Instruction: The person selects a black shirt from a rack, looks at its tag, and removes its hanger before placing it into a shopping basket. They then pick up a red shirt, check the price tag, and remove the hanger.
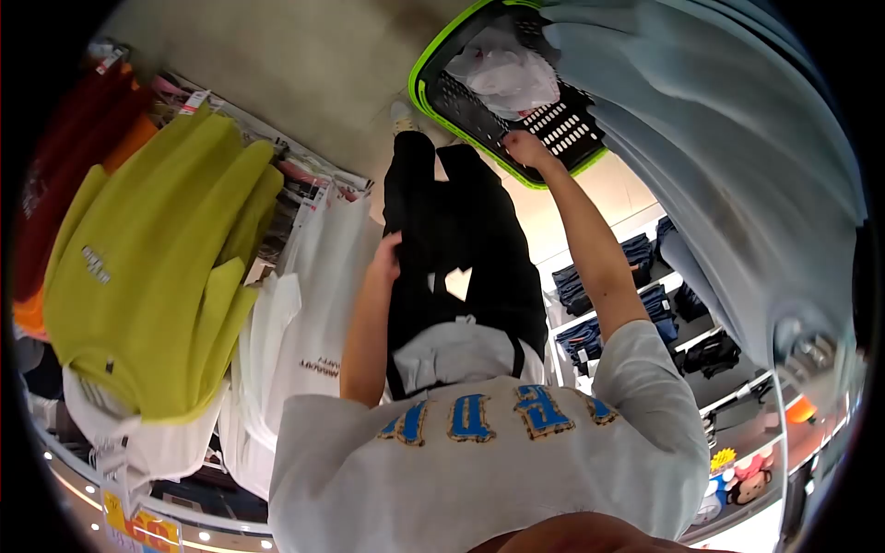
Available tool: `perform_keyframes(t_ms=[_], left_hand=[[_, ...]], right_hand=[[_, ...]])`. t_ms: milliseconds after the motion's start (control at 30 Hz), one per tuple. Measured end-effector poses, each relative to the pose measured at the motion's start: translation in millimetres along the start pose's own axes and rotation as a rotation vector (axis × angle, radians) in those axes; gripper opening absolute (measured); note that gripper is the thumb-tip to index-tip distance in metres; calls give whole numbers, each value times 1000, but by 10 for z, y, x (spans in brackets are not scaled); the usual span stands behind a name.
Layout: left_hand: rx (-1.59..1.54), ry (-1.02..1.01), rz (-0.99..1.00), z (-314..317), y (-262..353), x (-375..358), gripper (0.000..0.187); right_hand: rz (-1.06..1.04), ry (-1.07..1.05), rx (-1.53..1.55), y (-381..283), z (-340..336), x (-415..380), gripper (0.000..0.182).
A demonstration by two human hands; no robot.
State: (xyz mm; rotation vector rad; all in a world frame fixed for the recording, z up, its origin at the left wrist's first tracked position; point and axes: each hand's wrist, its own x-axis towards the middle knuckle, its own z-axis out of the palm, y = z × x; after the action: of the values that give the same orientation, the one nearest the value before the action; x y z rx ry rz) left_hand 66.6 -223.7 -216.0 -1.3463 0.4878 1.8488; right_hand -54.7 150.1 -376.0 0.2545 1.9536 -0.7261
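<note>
At the side of the black trousers (466, 212), my left hand (387, 258) rests with its fingers curled; whatever they hold, if anything, is hidden against the dark cloth. My right arm reaches up to a black basket with a bright green rim (423, 76). Closed fingers of my right hand (527, 148) are at the basket's near side, seemingly gripping it. Inside the basket lies a crumpled, whitish plastic bag (512, 78), beyond my right hand.
Yellow-green sweatshirts (152, 267) and white shirts (318, 304) hang at the left. Large pale blue-grey garments (710, 138) hang close on the right, beside the basket. Shelves with folded dark clothes (576, 290) stand at the lower right. A shoe (402, 120) shows on the floor.
</note>
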Motion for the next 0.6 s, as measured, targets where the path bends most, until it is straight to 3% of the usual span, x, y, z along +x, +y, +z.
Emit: perform_keyframes(t_ms=[33,100,167,300,400,500,600], left_hand=[[-34,-12,-79,-162,-55,32,52],[57,49,-51,16,-22,-43,59],[204,130,1,-63,-73,72,69],[152,90,9,-521,-266,114,74],[55,-20,63,-926,-478,142,71],[38,65,-12,-759,-475,230,69],[40,94,-50,-658,-447,321,68]], right_hand=[[-21,-72,-27,-52,-9,278,26],[-67,-154,-104,-173,73,869,29],[-112,64,-16,-236,347,1406,31],[-170,84,-138,-48,908,2555,34],[-544,244,-285,376,1388,3478,47],[-234,268,-132,278,1379,3545,46],[-84,313,-3,257,1375,3633,46]])
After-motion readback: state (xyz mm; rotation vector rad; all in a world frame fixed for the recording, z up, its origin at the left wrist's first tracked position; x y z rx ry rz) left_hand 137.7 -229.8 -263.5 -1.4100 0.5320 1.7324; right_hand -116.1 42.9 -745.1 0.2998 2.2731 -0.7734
